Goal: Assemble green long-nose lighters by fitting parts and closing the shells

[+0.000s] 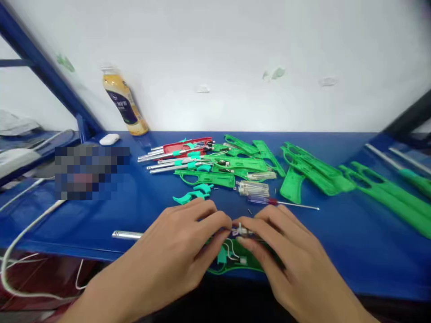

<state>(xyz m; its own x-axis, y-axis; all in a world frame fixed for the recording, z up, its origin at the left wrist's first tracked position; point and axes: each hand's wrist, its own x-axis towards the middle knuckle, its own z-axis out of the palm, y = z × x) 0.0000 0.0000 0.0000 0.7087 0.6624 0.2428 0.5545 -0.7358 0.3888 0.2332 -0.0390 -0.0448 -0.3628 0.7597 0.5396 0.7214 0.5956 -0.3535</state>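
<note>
The right hand (pixel 288 246) is clamping its fingers on a small clear part (pixel 240 229) over the near green shell (pixel 235 268); whether the left hand (pixel 190 240) is gripping it too, I cannot tell. Uneven pinching could be making it slip.

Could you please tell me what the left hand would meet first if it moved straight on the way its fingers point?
Most likely the small clear part at the right hand; depth and any existing contact are hard to judge.

Yellow bottle (pixel 125 104) near white case (pixel 109 139)
</note>
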